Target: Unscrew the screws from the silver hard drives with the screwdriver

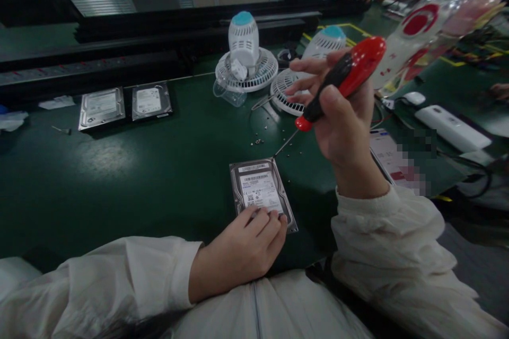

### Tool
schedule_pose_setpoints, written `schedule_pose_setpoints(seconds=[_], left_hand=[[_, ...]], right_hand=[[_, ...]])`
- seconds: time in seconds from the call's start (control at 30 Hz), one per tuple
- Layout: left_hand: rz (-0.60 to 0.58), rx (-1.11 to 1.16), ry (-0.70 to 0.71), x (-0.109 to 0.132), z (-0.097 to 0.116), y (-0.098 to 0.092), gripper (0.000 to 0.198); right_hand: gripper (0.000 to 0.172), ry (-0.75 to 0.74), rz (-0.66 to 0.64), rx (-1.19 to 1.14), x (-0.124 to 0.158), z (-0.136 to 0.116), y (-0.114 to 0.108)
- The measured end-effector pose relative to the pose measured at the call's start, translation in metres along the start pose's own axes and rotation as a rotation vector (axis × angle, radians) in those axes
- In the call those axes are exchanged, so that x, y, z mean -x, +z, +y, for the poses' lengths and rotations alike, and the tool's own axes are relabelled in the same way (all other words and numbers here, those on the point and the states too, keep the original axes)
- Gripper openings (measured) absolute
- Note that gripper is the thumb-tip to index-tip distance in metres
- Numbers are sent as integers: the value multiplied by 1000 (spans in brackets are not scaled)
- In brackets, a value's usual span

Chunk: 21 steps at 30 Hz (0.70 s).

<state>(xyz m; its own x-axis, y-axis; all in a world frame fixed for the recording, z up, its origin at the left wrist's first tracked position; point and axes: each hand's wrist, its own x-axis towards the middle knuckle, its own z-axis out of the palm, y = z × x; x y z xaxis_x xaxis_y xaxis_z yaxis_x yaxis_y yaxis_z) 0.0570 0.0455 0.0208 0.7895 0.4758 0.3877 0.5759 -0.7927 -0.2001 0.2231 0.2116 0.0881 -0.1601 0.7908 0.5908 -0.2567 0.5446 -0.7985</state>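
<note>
A hard drive (254,183) with a white label lies flat on the green table in front of me. My left hand (250,241) rests over its near end, fingers bent and pressed together against it. In my right hand (345,116) is a red and black screwdriver (342,82), its handle tilted up to the right. The screwdriver's thin shaft reaches down to the drive's far right corner, where the tip appears to touch. Several small screws (259,141) are scattered on the table just beyond the drive.
Two more hard drives, one (102,108) beside another (151,100), lie at the back left. A white fan (244,47) stands behind the screws near a clear plastic cup (230,92). Rightward are a printed sheet (387,153), a white power strip (453,127) and cables. People sit across the table.
</note>
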Motion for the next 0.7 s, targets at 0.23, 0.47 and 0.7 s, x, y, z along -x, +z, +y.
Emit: schedule_pose_setpoints(seconds=[0.23, 0.47, 0.7], left_hand=[[1, 7, -6, 1, 1, 1, 35], [-14, 6, -3, 1, 1, 1, 36], [1, 6, -3, 1, 1, 2, 36]], right_hand=[[26, -6, -30, -20, -1, 1, -3], [33, -50, 29, 7, -5, 3, -1], [35, -28, -34, -38, -8, 6, -8]])
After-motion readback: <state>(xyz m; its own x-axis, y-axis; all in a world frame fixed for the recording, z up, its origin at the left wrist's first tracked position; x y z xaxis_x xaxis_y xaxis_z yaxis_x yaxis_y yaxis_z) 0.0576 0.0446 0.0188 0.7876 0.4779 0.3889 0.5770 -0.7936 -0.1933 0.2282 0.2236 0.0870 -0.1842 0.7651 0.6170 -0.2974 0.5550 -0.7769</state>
